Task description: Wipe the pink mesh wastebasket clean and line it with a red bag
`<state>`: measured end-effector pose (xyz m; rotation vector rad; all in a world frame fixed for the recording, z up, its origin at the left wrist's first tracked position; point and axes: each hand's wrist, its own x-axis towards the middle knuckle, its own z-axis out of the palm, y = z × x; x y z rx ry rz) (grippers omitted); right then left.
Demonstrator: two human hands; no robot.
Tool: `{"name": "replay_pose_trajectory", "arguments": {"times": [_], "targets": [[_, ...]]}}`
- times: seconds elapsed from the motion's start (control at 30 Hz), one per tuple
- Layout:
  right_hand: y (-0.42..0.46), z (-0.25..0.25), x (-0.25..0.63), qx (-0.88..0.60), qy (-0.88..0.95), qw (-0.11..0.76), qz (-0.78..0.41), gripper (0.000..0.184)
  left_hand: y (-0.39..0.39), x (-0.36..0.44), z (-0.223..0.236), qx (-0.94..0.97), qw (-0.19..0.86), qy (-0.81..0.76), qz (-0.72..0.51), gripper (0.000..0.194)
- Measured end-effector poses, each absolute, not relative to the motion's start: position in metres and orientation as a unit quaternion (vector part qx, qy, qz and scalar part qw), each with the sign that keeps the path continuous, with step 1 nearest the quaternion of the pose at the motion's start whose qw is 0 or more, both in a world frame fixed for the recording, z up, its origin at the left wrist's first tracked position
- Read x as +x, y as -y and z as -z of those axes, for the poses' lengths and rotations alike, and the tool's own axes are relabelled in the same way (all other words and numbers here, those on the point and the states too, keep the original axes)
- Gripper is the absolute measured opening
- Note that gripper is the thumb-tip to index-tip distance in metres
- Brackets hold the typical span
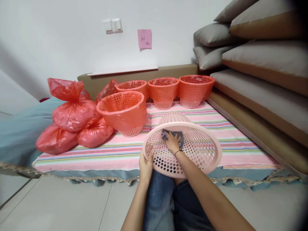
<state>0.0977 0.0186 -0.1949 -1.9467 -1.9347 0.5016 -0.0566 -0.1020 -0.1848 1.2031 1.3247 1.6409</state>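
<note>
At the mat's point(96, 160) near edge, the basket point(192, 144) lies sideways, long axis running back across the mat, mouth toward the person, base away. The left hand's point(145, 165) fingers clamp its rim; the right hand's point(172, 141), spread apart, press a rag point(181, 144) inside.

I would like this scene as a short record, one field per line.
left hand: gripping the rim of a pale pink perforated basket
right hand: inside that basket, on a dark grey cloth
basket pose: tipped, opening toward the person
red-lined baskets: four, upright
full red plastic bags: piled at left
surface: striped cloth
wall: pink note
</note>
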Motion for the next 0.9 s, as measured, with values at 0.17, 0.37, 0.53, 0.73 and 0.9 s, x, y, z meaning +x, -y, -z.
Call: {"name": "replay_pose_trajectory", "arguments": {"times": [0.17,0.37,0.53,0.73,0.9], "targets": [[-0.022,0.188,0.102,-0.675,0.689,0.162,-0.210,0.047,0.102,-0.057,0.187,0.467,0.321,-0.529,-0.631,0.051],[-0.003,0.178,0.102,-0.651,0.704,0.153,-0.241,0.049,0.104,-0.057,0.187,0.460,0.316,-0.554,-0.618,0.048],[0.051,0.175,0.096,-0.617,0.731,0.171,-0.236,0.049,0.106,-0.057,0.186,0.456,0.315,-0.553,-0.622,0.051],[0.127,0.174,0.096,-0.580,0.763,0.162,-0.233,0.075,0.112,-0.056,0.190,0.432,0.307,-0.587,-0.612,0.047],[0.163,0.170,0.104,-0.554,0.782,0.151,-0.243,0.073,0.113,-0.055,0.189,0.436,0.301,-0.585,-0.614,0.046]]}}
